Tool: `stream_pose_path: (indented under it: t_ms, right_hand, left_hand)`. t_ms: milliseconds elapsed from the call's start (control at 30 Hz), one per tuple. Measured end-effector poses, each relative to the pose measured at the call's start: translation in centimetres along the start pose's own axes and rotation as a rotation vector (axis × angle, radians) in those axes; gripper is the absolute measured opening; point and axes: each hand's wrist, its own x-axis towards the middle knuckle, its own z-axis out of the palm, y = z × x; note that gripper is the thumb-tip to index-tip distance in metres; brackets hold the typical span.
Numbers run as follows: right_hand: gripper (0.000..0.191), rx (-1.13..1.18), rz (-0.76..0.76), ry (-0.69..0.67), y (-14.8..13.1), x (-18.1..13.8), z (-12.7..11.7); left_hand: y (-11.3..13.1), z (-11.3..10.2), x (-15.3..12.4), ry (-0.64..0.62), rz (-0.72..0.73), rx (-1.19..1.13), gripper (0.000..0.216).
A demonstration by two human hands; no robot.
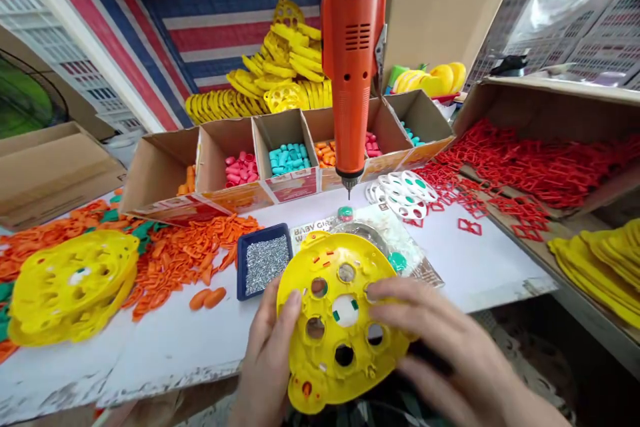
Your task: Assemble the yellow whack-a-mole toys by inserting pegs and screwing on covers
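A round yellow plastic shell (327, 367) with several holes is held up above the table's front edge, its ribbed inner side toward me. My left hand (273, 340) is closed on its left edge, the thumb lying on the near face. Small green and orange parts show in its openings. My right hand (435, 333) is at the shell's right side, its fingers stretched and spread, the upper ones over the face near a hole. That hand is somewhat blurred, and I see nothing held in it. An orange electric screwdriver (354, 73) hangs point down beyond the shell.
A dark blue tray (240, 280) of small metal screws stands left of the shell. Divided cardboard boxes (295, 180) hold coloured pegs behind it. Orange pieces (180, 253) and stacked yellow shells (75, 287) lie left; white discs (400, 193) and red frames (470, 227) lie right.
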Motion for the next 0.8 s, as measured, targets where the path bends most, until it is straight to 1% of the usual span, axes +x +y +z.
stream_pose_path:
  t_ms: [33, 67, 167, 200, 267, 333, 400, 500, 600, 667, 700, 733, 767, 800]
  right_hand:
    - [0.043, -0.047, 0.061, 0.075, 1.1, 0.0, 0.0]
    - [0.040, -0.084, 0.124, 0.121, 2.2, 0.0, 0.0]
    - [0.036, -0.084, 0.244, 0.125, 5.5, 0.7, -0.2]
    - [0.036, -0.058, 0.265, 0.130, 6.4, 1.1, -0.2]
    - [0.036, -0.020, 0.280, 0.151, 7.9, 2.1, -0.3]
    - [0.036, -0.026, 0.272, 0.162, 9.1, 2.9, -0.1]
    - [0.036, -0.067, 0.262, 0.162, 10.0, 3.3, 0.3]
    - [0.037, -0.090, 0.270, 0.170, 11.1, 3.3, 1.0]
    - [0.039, -0.113, 0.257, 0.192, 11.0, 3.4, 1.1]
    - [0.038, -0.110, 0.210, 0.246, 9.6, 3.3, 0.5]
    - [0.037, -0.062, 0.176, 0.262, 8.5, 3.2, 0.1]
    - [0.036, 0.010, 0.150, 0.255, 7.3, 2.9, -0.5]
    - [0.034, 0.108, 0.130, 0.210, 5.9, 2.5, -1.0]
    - [0.032, 0.179, 0.125, 0.134, 4.5, 1.9, -1.5]
  left_hand:
    - [0.6, 0.5, 0.7, -0.015, 0.016, -0.001, 0.053]
    - [1.1, 1.1, 1.5, -0.045, 0.068, 0.007, 0.048]
    - [2.5, 2.9, 4.0, -0.189, 0.279, 0.091, 0.038]
    - [2.7, 3.5, 4.9, -0.213, 0.346, 0.152, 0.038]
    - [2.9, 4.4, 6.6, -0.208, 0.463, 0.310, 0.037]
    - [2.9, 5.0, 8.0, -0.164, 0.544, 0.460, 0.036]
    - [2.7, 5.3, 9.0, -0.130, 0.576, 0.544, 0.034]
    - [2.6, 5.3, 9.8, -0.129, 0.591, 0.595, 0.033]
    - [2.8, 5.3, 9.8, -0.150, 0.597, 0.622, 0.036]
    - [2.9, 5.2, 9.7, -0.161, 0.595, 0.629, 0.038]
    - [3.0, 5.1, 9.6, -0.161, 0.597, 0.628, 0.039]
    - [3.0, 5.0, 9.6, -0.156, 0.604, 0.625, 0.040]
    - [3.0, 5.0, 9.6, -0.147, 0.616, 0.623, 0.042]
    - [3.1, 4.9, 9.6, -0.142, 0.632, 0.624, 0.043]
